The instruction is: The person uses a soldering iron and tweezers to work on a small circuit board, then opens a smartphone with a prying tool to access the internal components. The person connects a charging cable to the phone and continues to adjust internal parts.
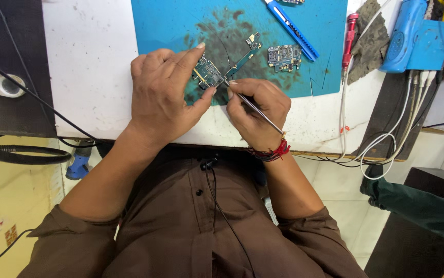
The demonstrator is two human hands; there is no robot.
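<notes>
My left hand (165,92) pinches a small green circuit board (209,72) between thumb and forefinger, holding it down on the blue work mat (181,23). My right hand (258,110) grips thin metal tweezers (253,107), and their tip touches the board's near edge. The board has a narrow arm reaching up and right toward a gold connector (253,40). Both hands rest close together at the mat's near edge.
A second small circuit board (285,56) lies on the mat to the right, beside a blue utility knife (290,28). A red screwdriver (349,38), a grey rag (368,38), a blue device (412,36) and white cables (386,139) sit at right.
</notes>
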